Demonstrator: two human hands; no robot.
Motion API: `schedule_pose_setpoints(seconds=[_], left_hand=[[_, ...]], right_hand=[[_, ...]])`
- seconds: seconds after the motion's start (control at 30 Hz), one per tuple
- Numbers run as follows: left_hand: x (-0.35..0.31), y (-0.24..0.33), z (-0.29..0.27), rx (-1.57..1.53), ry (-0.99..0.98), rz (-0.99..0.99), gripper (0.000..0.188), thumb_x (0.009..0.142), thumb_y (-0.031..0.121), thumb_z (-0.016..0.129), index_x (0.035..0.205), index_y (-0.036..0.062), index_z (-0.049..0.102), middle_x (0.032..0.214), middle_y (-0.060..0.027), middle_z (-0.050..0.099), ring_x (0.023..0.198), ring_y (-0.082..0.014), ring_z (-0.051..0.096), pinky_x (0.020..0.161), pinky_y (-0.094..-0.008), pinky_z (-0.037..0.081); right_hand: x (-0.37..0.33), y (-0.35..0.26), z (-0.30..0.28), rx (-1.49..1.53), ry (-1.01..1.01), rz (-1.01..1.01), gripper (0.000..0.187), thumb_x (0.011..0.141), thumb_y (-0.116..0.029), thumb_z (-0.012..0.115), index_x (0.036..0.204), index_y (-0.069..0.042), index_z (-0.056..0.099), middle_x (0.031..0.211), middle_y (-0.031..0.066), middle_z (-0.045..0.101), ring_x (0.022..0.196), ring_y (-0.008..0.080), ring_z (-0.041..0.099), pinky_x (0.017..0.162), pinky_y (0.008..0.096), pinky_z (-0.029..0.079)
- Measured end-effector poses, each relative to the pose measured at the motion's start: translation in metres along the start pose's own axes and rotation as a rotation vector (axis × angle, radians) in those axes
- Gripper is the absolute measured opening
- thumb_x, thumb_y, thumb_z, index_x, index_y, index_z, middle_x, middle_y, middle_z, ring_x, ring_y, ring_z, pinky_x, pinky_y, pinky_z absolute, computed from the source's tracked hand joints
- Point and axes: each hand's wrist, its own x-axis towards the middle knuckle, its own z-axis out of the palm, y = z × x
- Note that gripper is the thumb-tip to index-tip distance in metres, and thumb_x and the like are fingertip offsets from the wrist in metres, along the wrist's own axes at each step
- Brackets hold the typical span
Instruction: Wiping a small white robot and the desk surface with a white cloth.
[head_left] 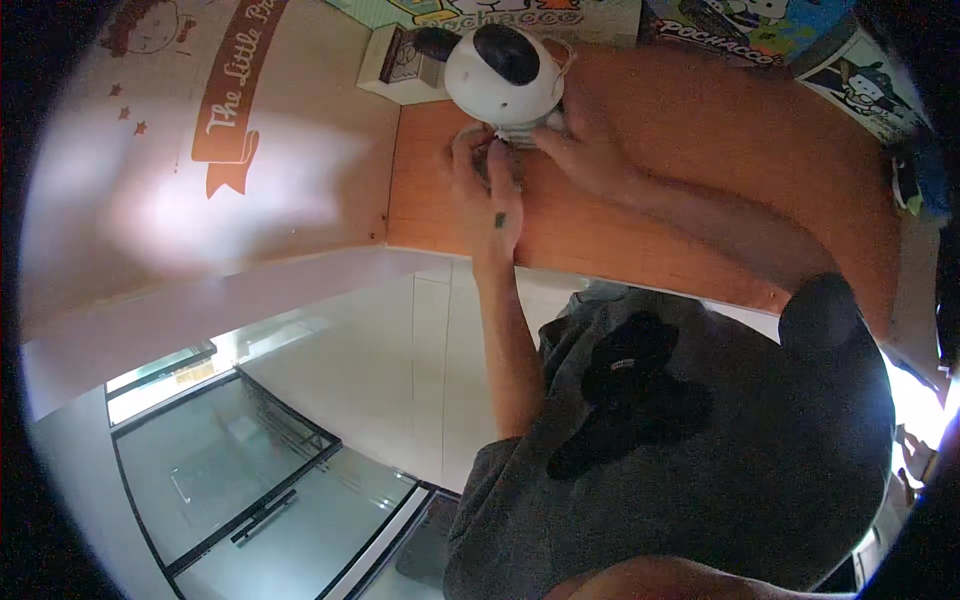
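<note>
A white figure (505, 80) with a big round head and black ear-like patches stands on the orange-brown wooden desktop near the left wall. Against its lower right side, my right hand (590, 150) is closed, the thumb at its base and the other fingers partly hidden behind it. My left hand (485, 190) comes up from below with fingers curled in front of the base. The fingertips meet near a small pale part at the figure's underside; whether this is a loose piece or part of the figure, I cannot tell.
Behind the figure is a small cream box (400, 62) with a dark picture. Printed cartoon sheets (715, 30) line the back edge, and a cartoon card (865, 85) lies at the right. A decorated panel (300, 120) rises at the left. Glass doors (230, 470) stand lower left.
</note>
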Motion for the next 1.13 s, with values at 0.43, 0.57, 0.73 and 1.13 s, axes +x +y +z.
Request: schedule_pose_setpoints(seconds=[0.43, 0.57, 0.73, 1.13], left_hand=[[-0.001, 0.008, 0.002, 0.150, -0.010, 0.026, 0.018, 0.103, 0.018, 0.059, 0.107, 0.0016, 0.064, 0.101, -0.0142, 0.063, 0.089, -0.0288, 0.059, 0.078, -0.0399, 0.049], [-0.006, -0.008, 0.001, 0.198, -0.031, 0.148, 0.019, 0.104, 0.020, 0.058, 0.104, 0.0019, 0.063, 0.100, -0.0146, 0.062, 0.088, -0.0282, 0.058, 0.077, -0.0392, 0.048], [-0.004, -0.006, 0.006, 0.074, -0.072, -0.018, 0.022, 0.105, 0.022, 0.057, 0.104, 0.0016, 0.063, 0.100, -0.0143, 0.061, 0.087, -0.0277, 0.058, 0.076, -0.0391, 0.048], [-0.021, -0.045, -0.004, 0.099, -0.295, 0.107, 0.055, 0.100, 0.017, 0.063, 0.152, 0.0045, 0.049, 0.153, -0.0154, 0.052, 0.133, -0.0304, 0.054, 0.113, -0.0401, 0.041]], right_hand=[[0.004, 0.002, 0.002, 0.061, 0.030, -0.068, 0.071, 0.087, -0.002, 0.056, 0.155, -0.005, 0.037, 0.150, 0.0154, 0.050, 0.133, 0.0291, 0.050, 0.113, 0.0410, 0.038], [0.002, 0.007, -0.010, 0.032, -0.108, -0.014, 0.088, 0.085, -0.002, 0.062, 0.162, -0.006, 0.020, 0.159, 0.0220, 0.038, 0.145, 0.0372, 0.039, 0.122, 0.0461, 0.031], [-0.004, -0.013, -0.007, 0.114, -0.049, 0.107, 0.073, 0.087, -0.002, 0.058, 0.156, -0.005, 0.035, 0.152, 0.0159, 0.047, 0.136, 0.0285, 0.046, 0.114, 0.0414, 0.037], [-0.004, -0.008, -0.020, 0.094, -0.022, -0.050, 0.061, 0.094, -0.008, 0.062, 0.152, -0.006, 0.044, 0.140, 0.0143, 0.058, 0.118, 0.0232, 0.058, 0.105, 0.0363, 0.045]])
